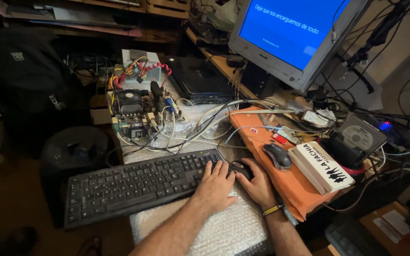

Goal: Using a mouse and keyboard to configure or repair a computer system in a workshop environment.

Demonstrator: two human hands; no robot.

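My left hand (214, 186) rests flat on the right end of a black keyboard (134, 187), its fingers spread over the keys. Beside it, my right hand (258, 186), with a yellow band at the wrist, cups a small black mouse (239, 167) at the keyboard's right edge. The keyboard lies slanted on a sheet of bubble wrap (228, 227). A second, dark grey mouse (278, 155) sits untouched on an orange cloth (257, 137) just right of my hands.
A bare motherboard (138, 111) with fan and coloured wiring sits behind the keyboard, cables trailing forward. A tilted monitor (293, 31) shows a blue screen. A white box (320, 167), a hard drive (359, 137), a black laptop (198, 78) and tangled cables crowd the right. A black bag (22, 80) stands left.
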